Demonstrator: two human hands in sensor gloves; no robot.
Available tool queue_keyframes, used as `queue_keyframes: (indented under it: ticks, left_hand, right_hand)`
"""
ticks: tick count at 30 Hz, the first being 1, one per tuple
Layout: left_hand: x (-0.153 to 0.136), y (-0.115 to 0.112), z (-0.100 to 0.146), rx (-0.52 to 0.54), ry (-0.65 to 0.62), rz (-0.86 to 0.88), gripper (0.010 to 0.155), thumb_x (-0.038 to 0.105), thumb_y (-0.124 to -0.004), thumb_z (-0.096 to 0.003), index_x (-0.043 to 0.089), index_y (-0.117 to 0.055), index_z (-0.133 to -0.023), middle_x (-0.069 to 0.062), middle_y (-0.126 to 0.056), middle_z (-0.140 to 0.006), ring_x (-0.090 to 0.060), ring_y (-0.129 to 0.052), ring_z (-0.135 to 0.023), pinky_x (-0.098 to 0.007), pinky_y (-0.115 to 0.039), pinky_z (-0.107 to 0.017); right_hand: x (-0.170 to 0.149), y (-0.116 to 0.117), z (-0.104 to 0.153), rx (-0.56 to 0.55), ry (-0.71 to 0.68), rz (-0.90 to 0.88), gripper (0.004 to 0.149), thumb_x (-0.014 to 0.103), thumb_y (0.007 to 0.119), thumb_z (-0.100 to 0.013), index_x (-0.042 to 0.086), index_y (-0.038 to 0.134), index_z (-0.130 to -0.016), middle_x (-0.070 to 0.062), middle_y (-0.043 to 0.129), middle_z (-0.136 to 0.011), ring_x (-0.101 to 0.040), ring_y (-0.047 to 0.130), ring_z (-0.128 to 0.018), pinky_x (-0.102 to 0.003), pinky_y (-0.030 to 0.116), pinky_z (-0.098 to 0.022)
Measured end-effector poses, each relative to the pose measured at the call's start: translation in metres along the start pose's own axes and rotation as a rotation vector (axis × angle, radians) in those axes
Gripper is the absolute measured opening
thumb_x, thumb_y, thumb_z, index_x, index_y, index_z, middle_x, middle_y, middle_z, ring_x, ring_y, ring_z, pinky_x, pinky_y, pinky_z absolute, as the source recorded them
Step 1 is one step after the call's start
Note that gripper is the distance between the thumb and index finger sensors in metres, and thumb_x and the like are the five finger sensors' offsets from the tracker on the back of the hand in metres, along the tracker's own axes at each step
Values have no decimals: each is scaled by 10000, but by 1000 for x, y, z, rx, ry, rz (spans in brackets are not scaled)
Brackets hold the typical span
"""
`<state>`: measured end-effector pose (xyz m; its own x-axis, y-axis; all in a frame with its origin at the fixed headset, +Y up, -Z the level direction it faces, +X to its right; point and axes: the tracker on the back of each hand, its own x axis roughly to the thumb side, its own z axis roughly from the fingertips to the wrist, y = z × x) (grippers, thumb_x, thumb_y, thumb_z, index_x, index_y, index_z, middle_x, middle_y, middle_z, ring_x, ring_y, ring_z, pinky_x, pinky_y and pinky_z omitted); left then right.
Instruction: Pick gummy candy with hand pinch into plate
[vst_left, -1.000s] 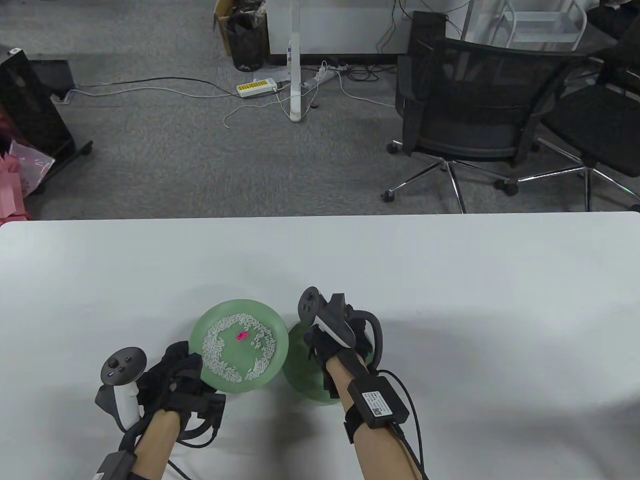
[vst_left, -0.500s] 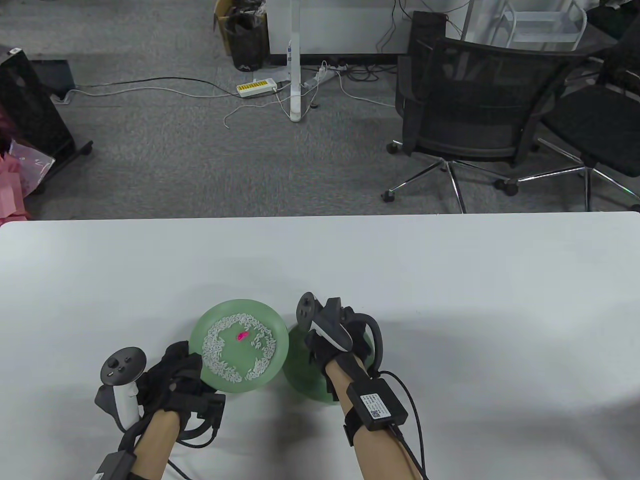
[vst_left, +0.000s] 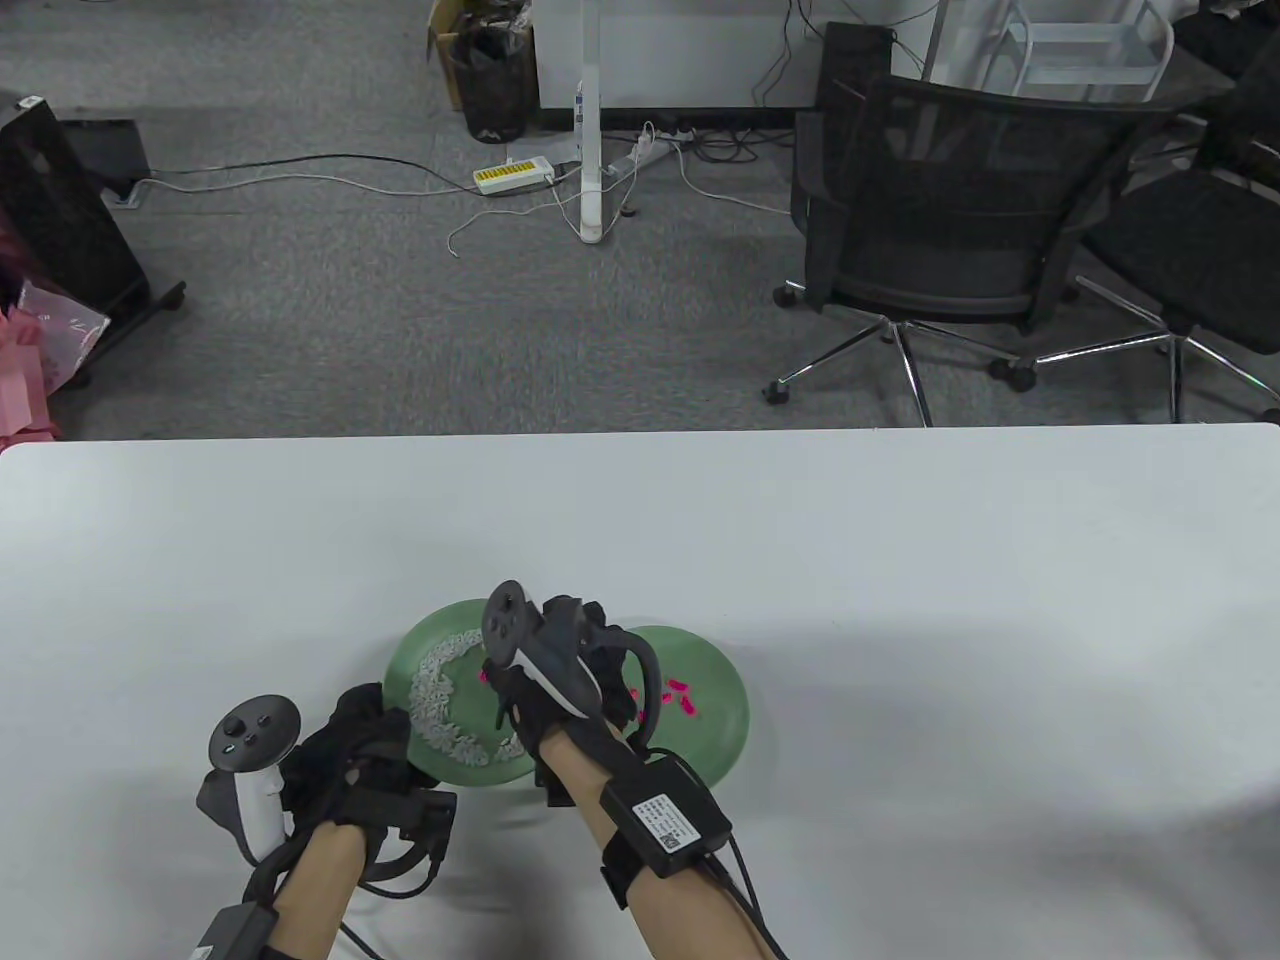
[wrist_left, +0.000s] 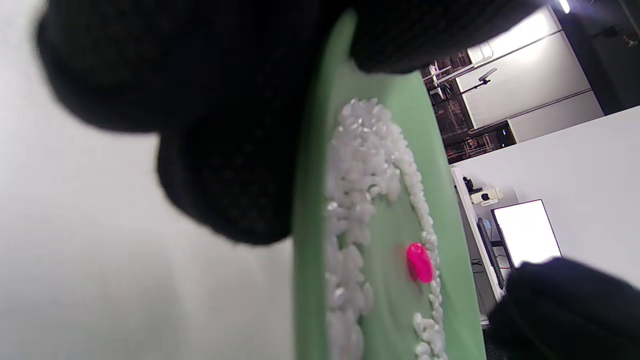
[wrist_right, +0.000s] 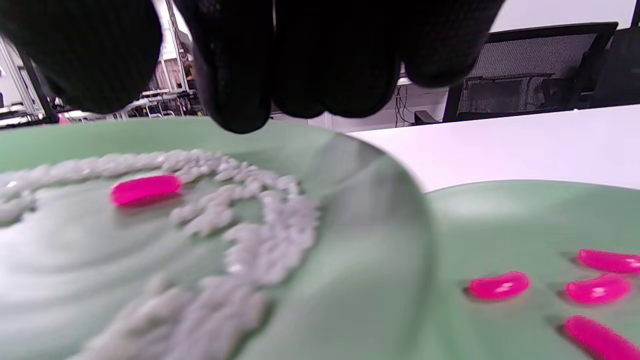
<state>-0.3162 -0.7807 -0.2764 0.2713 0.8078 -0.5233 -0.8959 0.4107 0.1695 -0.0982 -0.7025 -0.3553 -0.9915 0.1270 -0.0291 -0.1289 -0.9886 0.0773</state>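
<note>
A green plate (vst_left: 420, 640) with a ring of white rice holds one pink gummy (vst_left: 483, 678). My left hand (vst_left: 385, 715) grips its near-left rim, with the fingers (wrist_left: 225, 190) against the rim (wrist_left: 305, 280). A second green plate (vst_left: 720, 740) to the right holds several pink gummies (vst_left: 680, 692). My right hand (vst_left: 590, 640) hovers over the right side of the rice plate. In the right wrist view its fingers (wrist_right: 240, 75) hang above the lone gummy (wrist_right: 145, 189). No gummy shows between them. The loose gummies (wrist_right: 500, 285) lie at right.
The white table (vst_left: 900, 560) stretches far and to both sides of the plates. Its far edge runs across the middle of the table view. Office chairs (vst_left: 950, 220) and cables lie on the floor beyond.
My right hand has moved left from over the right plate to over the rice plate, which uncovers the pink gummies. My left hand has kept its grip on the rim.
</note>
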Motion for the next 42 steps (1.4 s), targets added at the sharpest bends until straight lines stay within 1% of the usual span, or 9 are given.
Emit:
queue_keyframes:
  ticks: [2,4,12,18,23,27,31,36,42]
  left_hand:
    - [0,0,1,-1,-1,2,556,324,-789,-422,195,-738,-960,-51,-986,-758,-278,-1143,-242,-300,-973,-148]
    - [0,1,1,0,-2,5,554,325,-788,-423,198,-739,-960,-31,-985,-762,-280,-1142,-244,-300,-973,-149]
    - [3,1,2,-3,-17,3,551,323,-791,-421,200,-743,-956,-38,-984,-758,-290,-1138,-239,-304,-971,-146]
    - [6,0,5,-6,-25,-2,554,321,-791,-418,195,-742,-955,-45,-983,-756,-294,-1135,-233,-302,-972,-141]
    - [7,0,6,-10,-25,-5,554,318,-794,-417,190,-745,-954,-53,-980,-757,-299,-1133,-227,-304,-970,-138]
    - [5,0,4,-10,-23,-1,553,319,-793,-417,192,-745,-953,-53,-979,-759,-299,-1131,-228,-303,-970,-137]
    - [5,0,4,-17,-22,4,554,320,-793,-416,191,-746,-953,-51,-980,-756,-297,-1132,-226,-301,-970,-136]
    - [4,0,2,-17,-24,6,555,319,-794,-415,189,-747,-953,-55,-980,-753,-296,-1131,-223,-300,-970,-134]
    - [2,1,1,-19,-21,2,556,319,-795,-414,185,-751,-951,-59,-982,-751,-296,-1129,-218,-299,-968,-131]
  right_hand:
    - [11,4,-1,14,14,57,531,543,851,-327,275,906,-782,28,828,-902,-271,825,-793,-518,681,-652]
    - [17,8,-4,22,15,81,526,541,849,-330,277,907,-781,27,829,-902,-270,826,-791,-516,682,-651]
    - [30,17,-9,21,19,145,487,512,866,-334,269,920,-752,32,846,-878,-267,837,-777,-515,687,-647]
    - [30,22,-12,33,17,147,485,508,877,-328,269,920,-747,35,849,-873,-265,838,-775,-515,687,-647]
    - [31,25,-14,51,21,151,522,522,878,-320,264,912,-773,33,839,-893,-271,832,-787,-516,686,-648]
    - [30,27,-16,59,7,126,500,496,883,-326,255,916,-763,31,842,-884,-270,833,-784,-519,684,-649]
    - [27,26,-17,76,11,111,506,500,886,-324,248,909,-763,30,837,-887,-275,825,-790,-525,677,-654]
    - [27,24,-15,71,6,104,512,485,895,-323,239,916,-771,21,836,-894,-281,825,-792,-528,676,-655]
    - [24,28,-19,117,-1,72,524,500,898,-313,235,903,-765,22,826,-893,-284,813,-798,-534,666,-661]
